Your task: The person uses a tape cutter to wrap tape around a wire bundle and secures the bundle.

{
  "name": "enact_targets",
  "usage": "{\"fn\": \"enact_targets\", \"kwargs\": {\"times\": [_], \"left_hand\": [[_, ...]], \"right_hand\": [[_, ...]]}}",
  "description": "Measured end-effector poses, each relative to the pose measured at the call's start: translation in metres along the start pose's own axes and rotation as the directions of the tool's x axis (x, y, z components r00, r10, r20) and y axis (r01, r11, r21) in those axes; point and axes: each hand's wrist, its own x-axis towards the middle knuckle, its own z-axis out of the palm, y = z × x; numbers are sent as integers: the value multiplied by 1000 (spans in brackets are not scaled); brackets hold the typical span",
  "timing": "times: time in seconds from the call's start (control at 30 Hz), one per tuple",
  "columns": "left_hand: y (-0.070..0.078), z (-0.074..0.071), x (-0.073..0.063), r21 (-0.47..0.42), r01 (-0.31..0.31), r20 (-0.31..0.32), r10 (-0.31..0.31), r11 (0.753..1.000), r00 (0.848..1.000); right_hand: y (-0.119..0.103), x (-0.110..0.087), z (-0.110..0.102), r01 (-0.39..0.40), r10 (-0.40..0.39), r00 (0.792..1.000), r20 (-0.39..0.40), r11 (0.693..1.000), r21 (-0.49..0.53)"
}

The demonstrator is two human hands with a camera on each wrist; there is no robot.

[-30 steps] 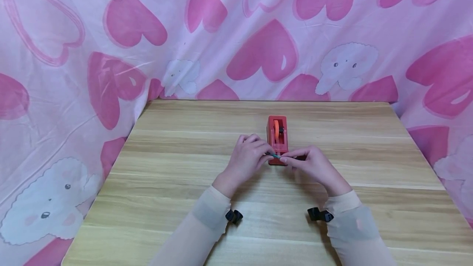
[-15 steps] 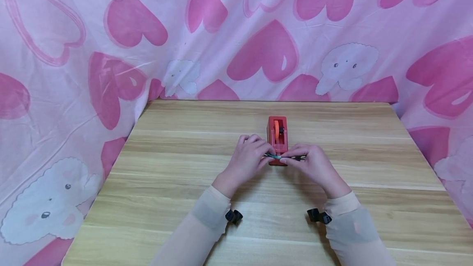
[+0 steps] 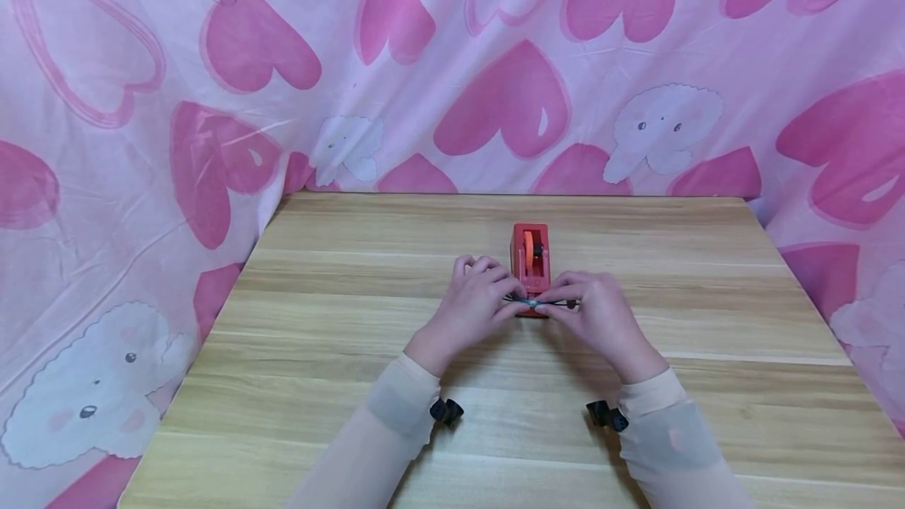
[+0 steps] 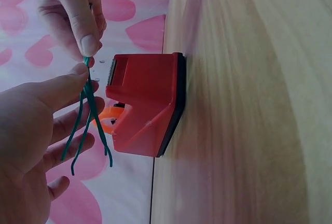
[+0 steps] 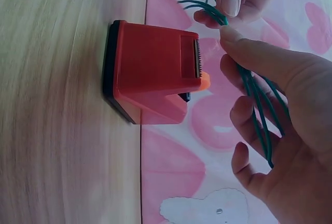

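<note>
Both hands meet over the front of a red tape dispenser point(image 3: 535, 277), each pinching a bundle of thin green wires point(image 4: 93, 111) between thumb and forefinger. My left hand point(image 3: 472, 303) grips it from the left, and several loose ends hang past its fingers in the left wrist view. From the other side my right hand point(image 3: 597, 316) pinches the bundle close to the left fingertips. In the right wrist view, longer looped wires point(image 5: 259, 112) run back across the right palm. A pale spot shows on the bundle between the fingertips in the head view.
The dispenser holds an orange tape core point(image 3: 529, 248) and has a toothed metal cutter point(image 5: 197, 58) at its front. It stands on a wood-grain table point(image 3: 339, 336). A pink heart-print cloth point(image 3: 495, 100) hangs behind and along the sides.
My right hand has turned slightly and moved a little left, its fingertips nearer the left ones. The left hand has stayed almost still, and the dispenser keeps its place.
</note>
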Motion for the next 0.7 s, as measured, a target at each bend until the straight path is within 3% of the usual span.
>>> {"fn": "enact_targets", "kwargs": {"times": [0.27, 0.7], "left_hand": [[-1, 0, 1, -5, -20, 32, 20, 1000, 999], [-2, -1, 1, -12, -18, 49, 19, 1000, 999]], "right_hand": [[-4, -3, -2, 8, -13, 999, -39, 993, -117], [-4, -3, 2, 42, -58, 995, -87, 985, -170]]}}
